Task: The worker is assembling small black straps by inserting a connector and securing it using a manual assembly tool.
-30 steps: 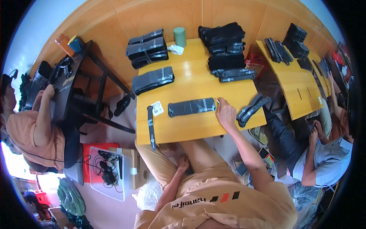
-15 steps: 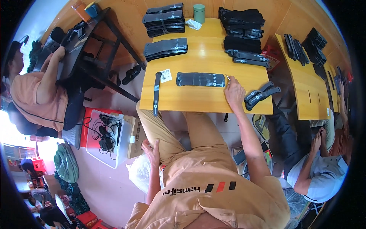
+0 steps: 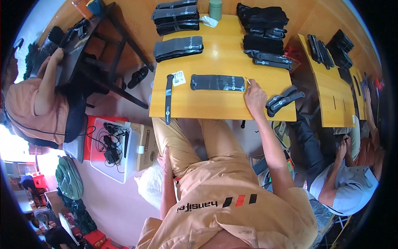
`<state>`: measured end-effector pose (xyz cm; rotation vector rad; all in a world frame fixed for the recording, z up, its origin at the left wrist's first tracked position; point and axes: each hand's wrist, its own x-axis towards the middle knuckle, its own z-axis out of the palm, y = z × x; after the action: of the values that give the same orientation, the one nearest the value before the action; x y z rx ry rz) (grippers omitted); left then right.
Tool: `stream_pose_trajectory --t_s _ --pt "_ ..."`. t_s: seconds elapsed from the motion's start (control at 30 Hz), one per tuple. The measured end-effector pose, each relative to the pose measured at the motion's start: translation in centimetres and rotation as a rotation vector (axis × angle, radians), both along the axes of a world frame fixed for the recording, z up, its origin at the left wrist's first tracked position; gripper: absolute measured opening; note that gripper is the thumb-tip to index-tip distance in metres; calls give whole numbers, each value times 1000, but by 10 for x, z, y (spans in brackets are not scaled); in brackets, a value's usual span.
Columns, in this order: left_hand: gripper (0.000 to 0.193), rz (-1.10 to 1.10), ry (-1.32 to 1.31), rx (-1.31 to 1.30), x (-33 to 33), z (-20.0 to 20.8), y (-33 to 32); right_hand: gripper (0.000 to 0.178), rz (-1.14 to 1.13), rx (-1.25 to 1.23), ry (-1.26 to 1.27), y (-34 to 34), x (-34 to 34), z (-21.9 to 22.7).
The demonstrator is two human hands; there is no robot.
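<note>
My right hand (image 3: 256, 98) rests on the yellow table, its fingers pinched round a thin, pale stick-like tool (image 3: 248, 80). The tool's tip is at the right end of a flat row of black straps (image 3: 217, 82) with small light markings. To the right of that hand lies a loose bunch of black straps (image 3: 285, 101). At the table's left side a single black strap (image 3: 168, 99) lies lengthwise next to a white printed label (image 3: 178, 78). Below the table, my left hand (image 3: 165, 161) lies against my left thigh, holding nothing, fingers stretched out.
Stacks of black straps stand at the back left (image 3: 175, 18) and back right (image 3: 263, 25) of the table (image 3: 224, 106), with a green canister (image 3: 215, 10) between. A clear bin of cables (image 3: 112, 151) sits on the left. Co-workers sit at both sides.
The view has shifted slightly. My left hand has moved up a little and now lies flatter against the thigh. My right hand stays at the strap row's end, still holding the tool.
</note>
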<state>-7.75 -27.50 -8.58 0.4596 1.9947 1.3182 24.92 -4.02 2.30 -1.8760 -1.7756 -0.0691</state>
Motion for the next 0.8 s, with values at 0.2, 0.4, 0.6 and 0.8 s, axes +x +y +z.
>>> stream_pose_trajectory --t_s 0.2,0.4,0.6,0.8 --pt "30 256 -52 128 16 16 -3 10 -2 -1 -8 0 -1 3" --pt "36 395 227 319 -19 36 23 9 -14 -7 -5 2 2 -1" --pt "25 -172 534 326 -28 107 115 9 2 32 -32 4 0 -3" --pt "37 -437 993 -61 8 135 183 8 -19 37 -30 3 2 -2"
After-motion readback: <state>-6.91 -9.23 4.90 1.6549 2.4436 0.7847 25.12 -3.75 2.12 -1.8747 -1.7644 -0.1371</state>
